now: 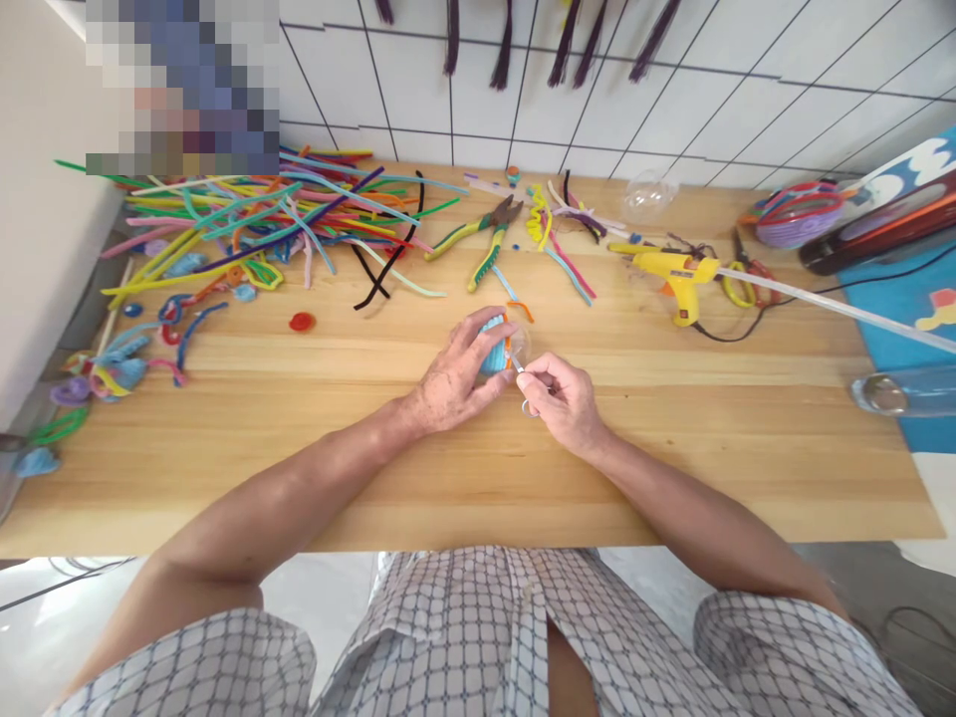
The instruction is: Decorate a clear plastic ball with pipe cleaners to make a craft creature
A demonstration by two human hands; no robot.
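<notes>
Fuzzy sticks [246, 224]: one big messy pile, too many to count.
Red disc [302, 322]: one, on the table [358, 488].
Left hand [457, 376]: fingers closed around one blue coil [491, 360] with an orange edge, mid-table.
Pliers [482, 242]: one pair, beyond the coil.
Right hand [564, 403]: pinching one small silver tool [518, 365] — tip at the coil.
Glue gun [676, 274]: one, yellow.
Scissors [738, 289]: one pair.
Clear container [930, 390]: one — can't tell what's inside.

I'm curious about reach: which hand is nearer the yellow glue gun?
Right: the right hand is left of the yellow glue gun and lower in view; the left hand, farther left.
</notes>
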